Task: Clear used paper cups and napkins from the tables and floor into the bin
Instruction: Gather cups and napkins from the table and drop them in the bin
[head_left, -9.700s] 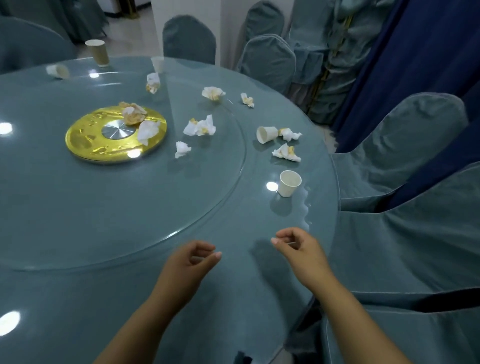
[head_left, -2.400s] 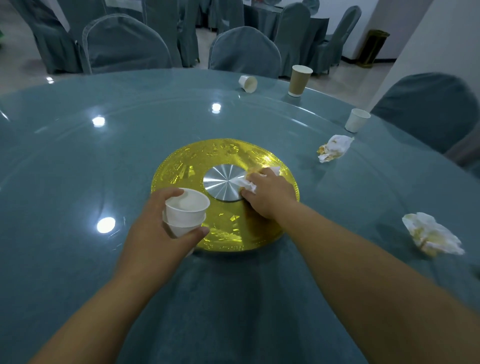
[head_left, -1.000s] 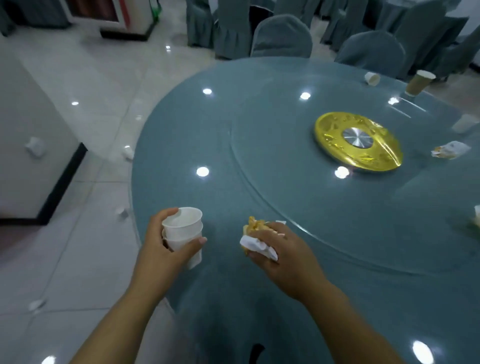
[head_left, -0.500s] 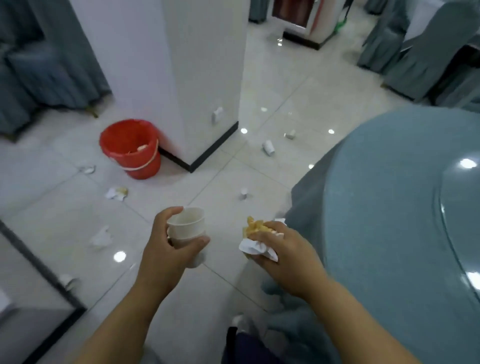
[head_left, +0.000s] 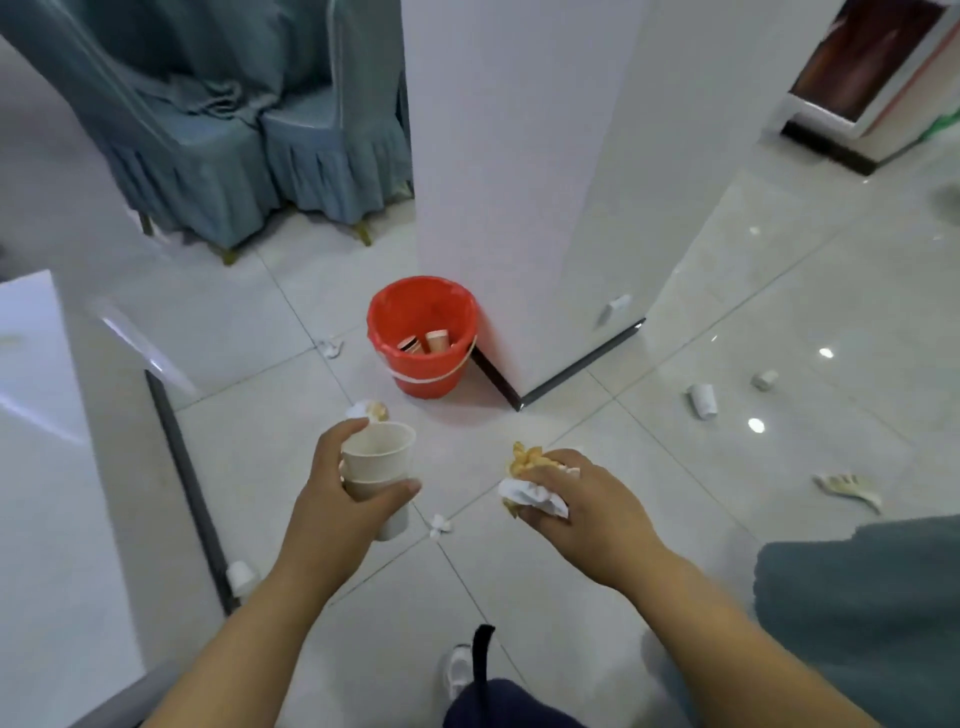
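Stacked cups (head_left: 378, 470) gripped, napkins (head_left: 532, 486) clutched

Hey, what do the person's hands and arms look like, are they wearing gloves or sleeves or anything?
No gloves: the left hand and right hand are bare, and no ring, watch or bracelet shows. The left forearm and right forearm are uncovered down to the picture's lower edge, so no sleeve is visible.
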